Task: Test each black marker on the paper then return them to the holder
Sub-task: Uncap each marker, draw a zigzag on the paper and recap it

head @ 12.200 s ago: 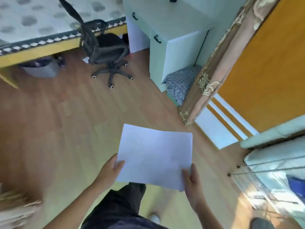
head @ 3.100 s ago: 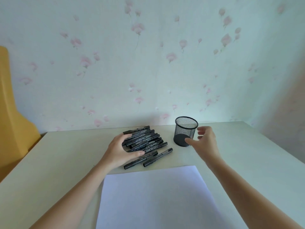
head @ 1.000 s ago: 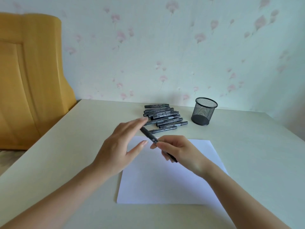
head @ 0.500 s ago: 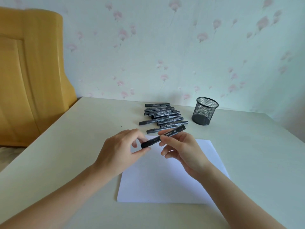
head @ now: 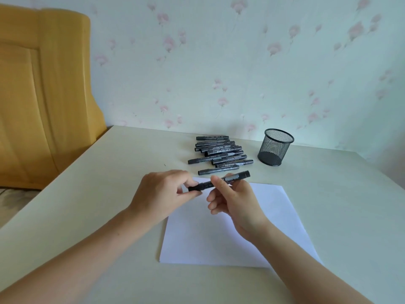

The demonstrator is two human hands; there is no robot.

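Note:
A black marker (head: 237,177) is held level above the top edge of a blank white sheet of paper (head: 276,218). My left hand (head: 162,194) pinches its left end, the cap end. My right hand (head: 234,200) grips its middle from below, and the right end sticks out free. Behind them several more black markers (head: 219,153) lie in a loose pile on the table. The black mesh holder (head: 275,147) stands upright and empty to the right of the pile.
The cream table (head: 87,194) runs up to a floral-papered wall (head: 219,62). A yellow wooden panel (head: 39,95) stands off the table's left edge. The table's right edge lies at the far right.
Both hands stay on the marker above the paper. My left fingers have closed more tightly on its left end, and the marker has shifted slightly.

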